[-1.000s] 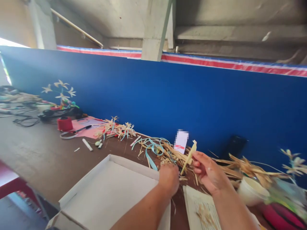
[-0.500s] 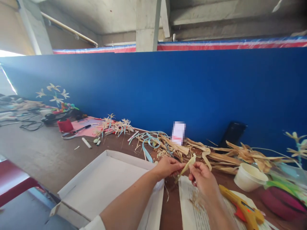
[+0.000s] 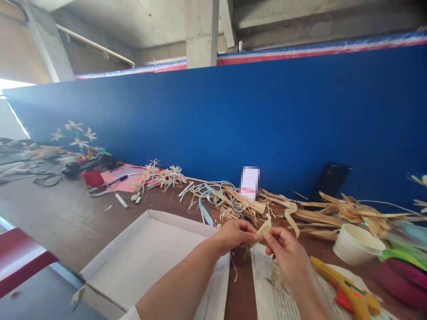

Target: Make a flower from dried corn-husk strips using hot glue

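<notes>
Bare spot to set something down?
Free: tabletop left of the white box and white stick; box floor left of the left forearm. Crowded: husk strips along blue partition; cup and glue gun right of the right hand.

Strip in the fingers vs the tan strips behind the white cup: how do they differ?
Color: the held strip is pale yellow-green; the tan strips are browner.
Pose: the held strip slants, pinched by left hand and right hand; the tan strips lie heaped.
Size: the held strip looks shorter than the longest tan strips.
Shared: both look thin and leaf-like.
</notes>
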Demonstrator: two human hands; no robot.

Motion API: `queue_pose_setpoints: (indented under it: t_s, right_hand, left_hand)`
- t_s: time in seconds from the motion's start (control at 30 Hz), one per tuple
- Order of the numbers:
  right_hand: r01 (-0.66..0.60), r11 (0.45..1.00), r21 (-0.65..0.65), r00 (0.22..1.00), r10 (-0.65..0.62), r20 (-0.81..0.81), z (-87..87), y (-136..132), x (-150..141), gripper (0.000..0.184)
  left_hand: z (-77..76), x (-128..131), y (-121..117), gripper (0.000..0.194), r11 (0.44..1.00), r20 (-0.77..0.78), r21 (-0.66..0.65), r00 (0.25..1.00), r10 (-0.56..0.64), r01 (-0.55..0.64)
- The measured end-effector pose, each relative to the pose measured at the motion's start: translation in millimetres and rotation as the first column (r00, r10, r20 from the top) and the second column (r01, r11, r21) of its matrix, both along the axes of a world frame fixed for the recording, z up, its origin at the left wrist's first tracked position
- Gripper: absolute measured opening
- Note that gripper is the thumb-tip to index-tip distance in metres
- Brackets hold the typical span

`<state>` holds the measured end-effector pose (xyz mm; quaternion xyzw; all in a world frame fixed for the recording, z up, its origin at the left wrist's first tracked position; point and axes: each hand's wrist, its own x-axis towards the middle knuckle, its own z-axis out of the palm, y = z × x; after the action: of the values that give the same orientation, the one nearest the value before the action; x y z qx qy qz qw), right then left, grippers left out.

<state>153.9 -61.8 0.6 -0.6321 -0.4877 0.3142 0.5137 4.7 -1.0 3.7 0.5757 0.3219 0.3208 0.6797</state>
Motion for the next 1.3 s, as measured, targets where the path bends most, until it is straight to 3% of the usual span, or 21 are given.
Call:
queue_pose_setpoints:
  t_s: [0.3, 0.5, 0.7, 0.87, 1.07, 1.3]
  right_hand:
    - [-0.011, 1.000, 0.011, 1.000, 0.011, -0.023, 5.4, 1, -2, 0.032]
    - [0.020, 1.000, 0.009, 0.999, -0.019, -0.039, 0.8, 1, 4, 0.041]
    - [0.040, 0.999, 0.006, 0.998, -0.040, -0.046, -3.5, 2, 5, 0.043]
    - [-0.074, 0.996, -0.056, 0.983, 0.064, -0.174, 2.9, -2, -1, 0.039]
    - [-0.015, 0.999, -0.042, 0.991, 0.010, -0.136, 2.6, -3, -4, 0.034]
    - [-0.002, 1.000, -0.010, 0.971, 0.000, -0.238, -5.6, 2, -4, 0.038]
  left_hand:
    - [0.6, -3, 2, 0.041, 0.999, -0.010, -0.007, 0.999, -0.043, 0.043]
    - [1.2, -8, 3, 0.040, 0.987, 0.003, -0.057, 0.988, -0.153, 0.153]
    - [5.3, -5, 1, 0.036, 0.999, -0.001, -0.041, 1.000, -0.018, 0.018]
    - [3.3, 0, 0, 0.035, 0.997, 0.017, -0.056, 0.998, 0.053, -0.052]
    - [0.3, 3, 0, 0.033, 0.995, 0.016, -0.087, 0.999, 0.049, -0.048]
    - [5.8, 0, -1, 0.035, 0.996, 0.047, -0.084, 0.998, -0.029, 0.033]
